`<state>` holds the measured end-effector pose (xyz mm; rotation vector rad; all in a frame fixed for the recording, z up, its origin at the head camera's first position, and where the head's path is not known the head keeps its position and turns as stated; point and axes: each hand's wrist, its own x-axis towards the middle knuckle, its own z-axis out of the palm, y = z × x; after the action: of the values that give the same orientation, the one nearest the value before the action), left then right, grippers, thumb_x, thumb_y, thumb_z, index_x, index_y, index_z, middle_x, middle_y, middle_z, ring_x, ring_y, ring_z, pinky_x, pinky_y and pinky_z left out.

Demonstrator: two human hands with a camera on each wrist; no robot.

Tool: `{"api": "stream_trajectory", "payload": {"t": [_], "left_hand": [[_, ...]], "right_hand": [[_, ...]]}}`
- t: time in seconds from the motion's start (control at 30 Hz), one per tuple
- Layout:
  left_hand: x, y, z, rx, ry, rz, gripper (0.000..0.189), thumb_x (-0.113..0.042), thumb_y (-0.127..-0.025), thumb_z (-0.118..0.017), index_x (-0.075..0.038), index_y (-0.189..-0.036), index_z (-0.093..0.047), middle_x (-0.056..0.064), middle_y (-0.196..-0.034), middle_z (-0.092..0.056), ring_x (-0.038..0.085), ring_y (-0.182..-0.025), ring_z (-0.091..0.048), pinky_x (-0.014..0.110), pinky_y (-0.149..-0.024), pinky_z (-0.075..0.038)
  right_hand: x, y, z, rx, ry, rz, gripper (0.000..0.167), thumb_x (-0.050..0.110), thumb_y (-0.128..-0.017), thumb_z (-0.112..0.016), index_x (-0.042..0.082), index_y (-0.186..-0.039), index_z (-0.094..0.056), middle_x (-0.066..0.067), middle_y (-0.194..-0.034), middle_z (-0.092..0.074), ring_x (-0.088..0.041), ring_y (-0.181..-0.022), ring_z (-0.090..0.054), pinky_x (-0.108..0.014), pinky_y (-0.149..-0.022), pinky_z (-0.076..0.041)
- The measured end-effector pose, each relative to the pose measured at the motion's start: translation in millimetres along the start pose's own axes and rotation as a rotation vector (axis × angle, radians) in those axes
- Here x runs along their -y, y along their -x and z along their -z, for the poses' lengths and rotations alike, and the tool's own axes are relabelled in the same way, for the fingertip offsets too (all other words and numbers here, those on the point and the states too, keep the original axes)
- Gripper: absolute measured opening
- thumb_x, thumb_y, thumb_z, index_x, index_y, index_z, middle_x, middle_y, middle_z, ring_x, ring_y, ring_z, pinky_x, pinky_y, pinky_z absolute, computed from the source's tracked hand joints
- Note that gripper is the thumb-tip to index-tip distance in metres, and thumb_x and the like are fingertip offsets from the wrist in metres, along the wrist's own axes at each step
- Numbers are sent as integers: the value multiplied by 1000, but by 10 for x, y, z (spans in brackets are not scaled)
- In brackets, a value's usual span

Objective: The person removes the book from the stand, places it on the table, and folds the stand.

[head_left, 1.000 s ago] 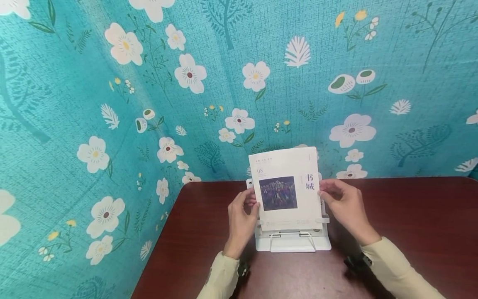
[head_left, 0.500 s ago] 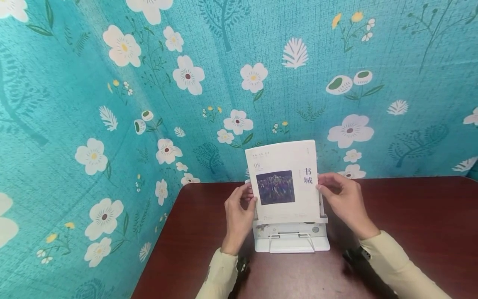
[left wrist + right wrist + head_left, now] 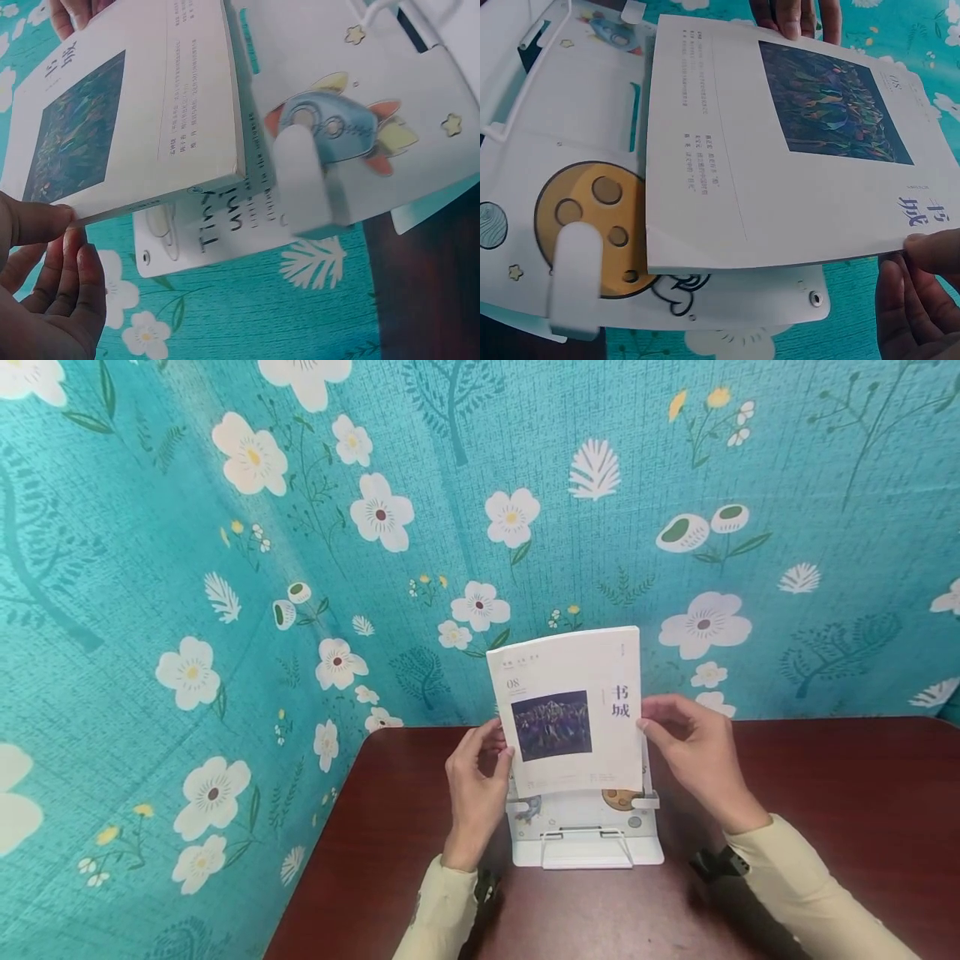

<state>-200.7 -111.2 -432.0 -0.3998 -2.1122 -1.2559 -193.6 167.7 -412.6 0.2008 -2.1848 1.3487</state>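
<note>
A white paperback book [image 3: 555, 710] with a dark square picture on its cover is held upright between both hands. My left hand [image 3: 476, 785] pinches its left edge, thumb in front and fingers behind. At the right edge my right hand [image 3: 701, 760] pinches it with thumb and fingers. Behind and below the book stands a white bookstand [image 3: 585, 850]. In the right wrist view the bookstand's board shows a printed orange planet [image 3: 592, 195] and a white clip [image 3: 577, 277]. A printed blue rocket [image 3: 337, 127] and another clip [image 3: 304, 180] show in the left wrist view. The book's lower edge is off the clips.
The bookstand rests on a dark red-brown table [image 3: 825, 827]. Close behind and to the left of the table hangs a teal flowered cloth [image 3: 420, 543]. A wire bracket [image 3: 587, 848] juts from the stand's front.
Both hands have raised the book up from the bookstand. Its lower edge has come above the clips, and more of the printed board shows beneath. The stand stays in place.
</note>
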Motion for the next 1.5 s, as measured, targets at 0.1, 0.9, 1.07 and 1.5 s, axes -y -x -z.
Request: {"api": "stream_trajectory", "payload": {"t": [0.1, 0.9, 1.07, 1.5], "left_hand": [[-38, -14, 35, -6, 2, -21, 42, 1, -89, -78, -9, -129, -71, 9, -101, -74, 19, -87, -75, 33, -75, -62], [-226, 67, 240, 33, -10, -20, 45, 1, -86, -81, -12, -128, -72, 6, -101, -75, 16, -87, -74, 31, -76, -62], [-243, 143, 166, 74, 19, -22, 45, 4, -85, -80, -9, -127, -72, 7, -99, -74, 17, -85, -74, 30, -76, -62], [-347, 302, -42, 221, 157, 9, 48, 6, -83, -81, -11, -127, -71, 7, -97, -75, 15, -84, -75, 29, -81, -63]], "right_hand": [[46, 5, 17, 4, -5, -2, 23, 0, -90, -77, 1, -113, -75, -19, -105, -79, 18, -90, -60, -1, -83, -46], [244, 246, 216, 31, -71, 38, 29, -6, -85, -80, 6, -111, -76, 17, -97, -73, 8, -86, -67, -4, -82, -51], [208, 336, 347, 41, -49, 37, 32, -7, -84, -80, 7, -112, -77, 26, -96, -71, 8, -86, -68, -5, -79, -52], [77, 487, 714, 30, 47, -9, 31, -6, -84, -81, 8, -110, -77, 32, -93, -70, 14, -84, -66, -4, -74, -50]]}}
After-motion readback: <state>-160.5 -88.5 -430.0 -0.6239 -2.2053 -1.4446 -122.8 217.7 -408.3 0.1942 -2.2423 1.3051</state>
